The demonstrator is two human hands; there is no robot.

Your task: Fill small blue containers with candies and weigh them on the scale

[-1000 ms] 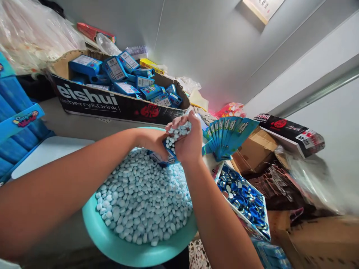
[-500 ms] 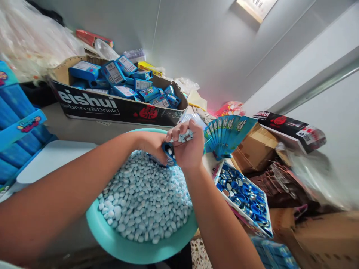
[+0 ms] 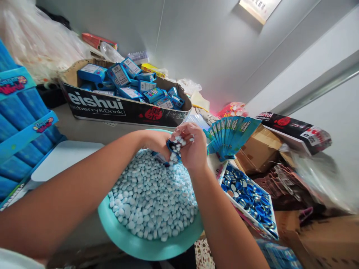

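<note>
Carton at eleven o'clock from teal basin, tray of metallic caps at three, left hand gripping blue box, right hand cupped around pale tablets

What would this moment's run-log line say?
left hand: holds small blue box | right hand: cupped at box's mouth | pale pieces: at palm and box mouth | teal basin: below, heaped with more

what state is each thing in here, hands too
left hand, closed on the small box
small box, open, pale candies at its mouth
right hand, cupped around candies
basin, heaped with candies
black carton, open-topped, holding blue boxes
white tray, open, full of blue caps
blue packets, fanned out
</note>
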